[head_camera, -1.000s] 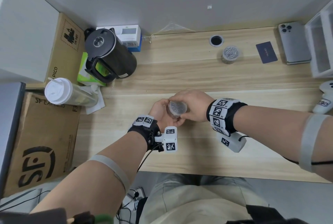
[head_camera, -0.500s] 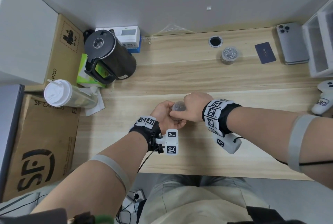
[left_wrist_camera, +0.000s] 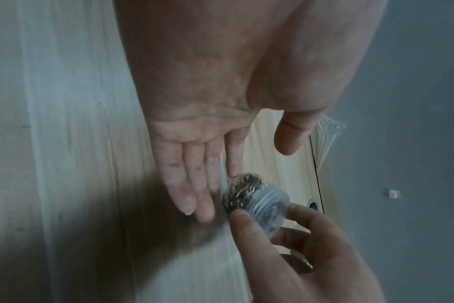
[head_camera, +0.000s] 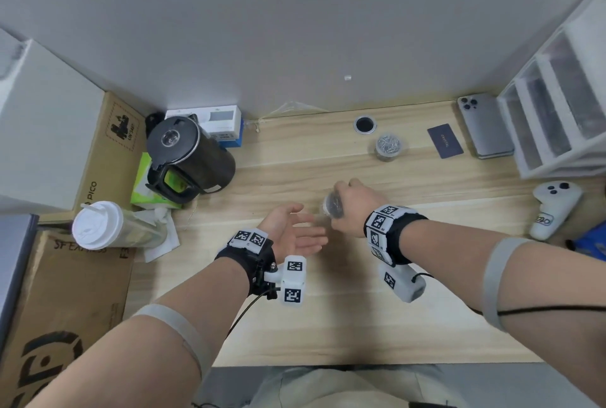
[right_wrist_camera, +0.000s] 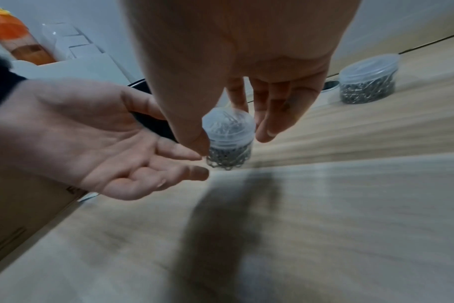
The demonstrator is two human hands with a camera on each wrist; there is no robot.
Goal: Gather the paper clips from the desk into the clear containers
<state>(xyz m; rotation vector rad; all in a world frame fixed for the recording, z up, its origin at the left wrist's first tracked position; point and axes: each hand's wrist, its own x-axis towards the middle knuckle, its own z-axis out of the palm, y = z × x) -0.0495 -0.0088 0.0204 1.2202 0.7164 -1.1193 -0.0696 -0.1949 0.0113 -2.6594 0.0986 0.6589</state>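
A small clear container [head_camera: 333, 206] packed with silver paper clips is pinched between the thumb and fingers of my right hand [head_camera: 337, 201], just above the desk [head_camera: 328, 309]. The same container [right_wrist_camera: 228, 139] shows close up in the right wrist view and again [left_wrist_camera: 257, 203] in the left wrist view. My left hand [head_camera: 311, 225] lies open, palm up, just left of it, with its fingertips [left_wrist_camera: 202, 213] close to the container and holding nothing. A second clear container [head_camera: 388, 145] full of clips stands at the back of the desk.
A black kettle [head_camera: 187, 155] and a lidded cup [head_camera: 98, 225] sit at the left. A dark card [head_camera: 445, 144], a phone [head_camera: 485, 125], a white drawer unit [head_camera: 557, 106] and a white controller [head_camera: 552, 207] are at the right. A cable hole [head_camera: 364, 124] lies behind.
Both hands held the container together before. My left hand has let go and opened, and my right hand has carried the container a little to the right and away.
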